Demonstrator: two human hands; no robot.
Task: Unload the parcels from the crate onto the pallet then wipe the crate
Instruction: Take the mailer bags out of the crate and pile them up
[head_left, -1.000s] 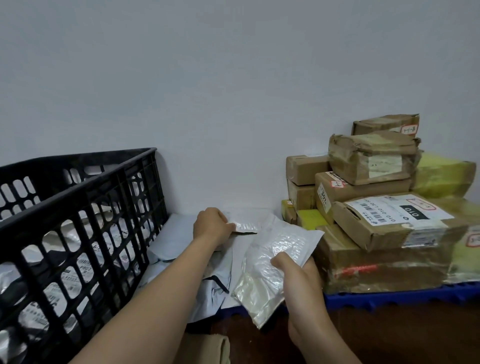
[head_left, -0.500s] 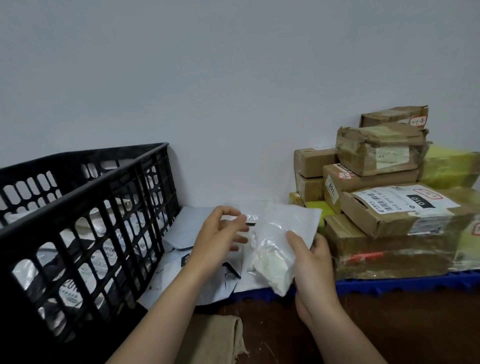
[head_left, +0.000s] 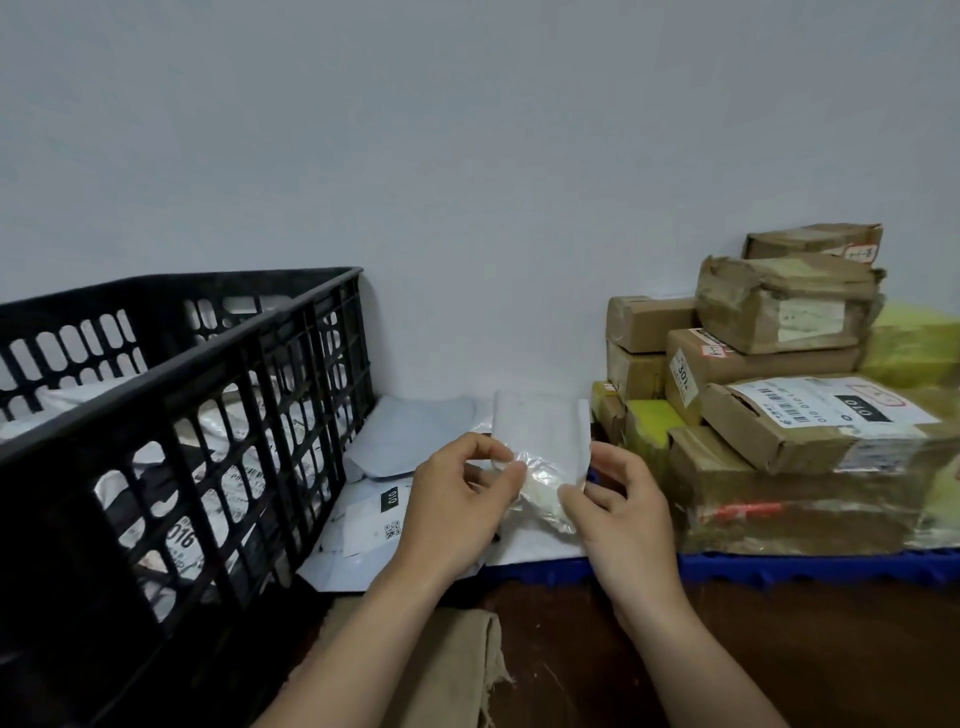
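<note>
A clear plastic parcel bag (head_left: 543, 467) is held up above the blue pallet (head_left: 810, 566), between both hands. My left hand (head_left: 457, 514) pinches its left edge with thumb and forefinger. My right hand (head_left: 621, 514) pinches its right lower edge. The black slatted crate (head_left: 171, 431) stands at the left and holds several white and grey mailer bags (head_left: 67, 400). Flat white mailers (head_left: 415, 436) lie on the pallet's left part, beside the crate.
Several brown and yellow cardboard boxes (head_left: 789, 395) are stacked on the pallet's right part against the wall. A beige cloth (head_left: 447, 670) lies on the dark brown floor below my arms. A plain grey wall stands behind everything.
My left hand left the mailers on the pallet and came across to the bag. Both hands now pinch the clear bag, which has turned more upright.
</note>
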